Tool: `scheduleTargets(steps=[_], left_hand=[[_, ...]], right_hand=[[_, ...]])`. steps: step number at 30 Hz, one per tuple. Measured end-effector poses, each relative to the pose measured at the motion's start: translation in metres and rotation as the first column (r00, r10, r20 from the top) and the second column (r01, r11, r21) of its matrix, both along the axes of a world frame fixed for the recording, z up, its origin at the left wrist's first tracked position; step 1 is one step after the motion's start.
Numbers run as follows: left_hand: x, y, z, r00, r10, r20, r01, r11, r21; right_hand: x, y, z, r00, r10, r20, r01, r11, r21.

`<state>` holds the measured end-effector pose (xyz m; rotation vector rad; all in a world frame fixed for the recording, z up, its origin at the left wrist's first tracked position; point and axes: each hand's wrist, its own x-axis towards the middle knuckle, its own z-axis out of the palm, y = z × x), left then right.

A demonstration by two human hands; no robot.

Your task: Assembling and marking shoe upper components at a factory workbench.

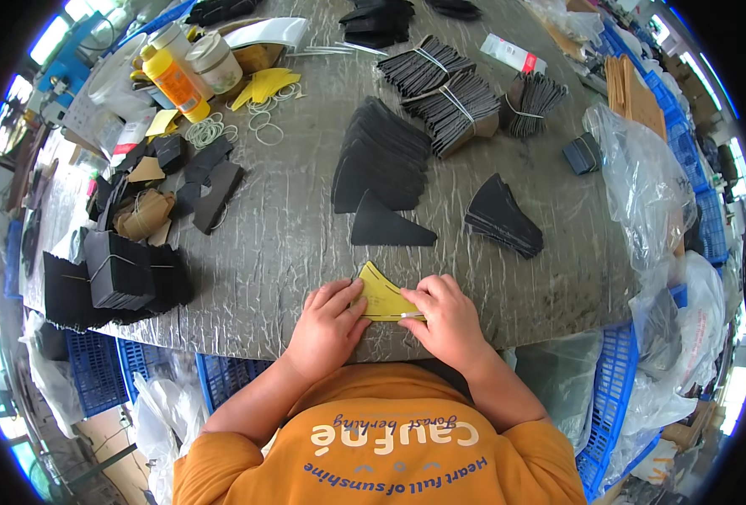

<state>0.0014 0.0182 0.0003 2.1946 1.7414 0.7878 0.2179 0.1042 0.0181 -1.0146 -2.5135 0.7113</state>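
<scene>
A yellow template point(380, 296), roughly triangular with curved slots, lies at the table's near edge in front of me. My left hand point(328, 326) grips its left side, fingers bent and thumb near the lower corner. At its right end, my right hand point(447, 317) pinches a slim white pen point(411, 315), whose tip is near the template's lower edge. Whether a dark piece lies under the template is hidden. Just beyond it rests a single black curved piece point(388, 223), touching a fanned stack of similar black pieces point(379, 156). A smaller pile of black pieces point(505, 216) sits to the right.
Banded bundles of dark pieces point(449, 93) lie at the far middle. Black stacks point(120, 269) fill the left edge. A yellow bottle point(173, 82), jars and rubber bands point(210, 130) stand far left. Clear plastic bags point(642, 185) and blue crates point(609, 396) line the right.
</scene>
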Motion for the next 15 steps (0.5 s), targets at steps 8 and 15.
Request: scheduleTargets(steps=[8, 15], left_hand=[[0.001, 0.002, -0.002, 1.000, -0.003, 0.021, 0.002, 1.000, 0.008], [0.002, 0.003, 0.001, 1.000, 0.016, 0.002, -0.016, 1.000, 0.004]], right_hand=[[0.001, 0.001, -0.002, 0.999, -0.020, -0.042, 0.020, 1.000, -0.009], [0.003, 0.012, 0.001, 0.988, -0.001, -0.152, -0.004, 0.999, -0.034]])
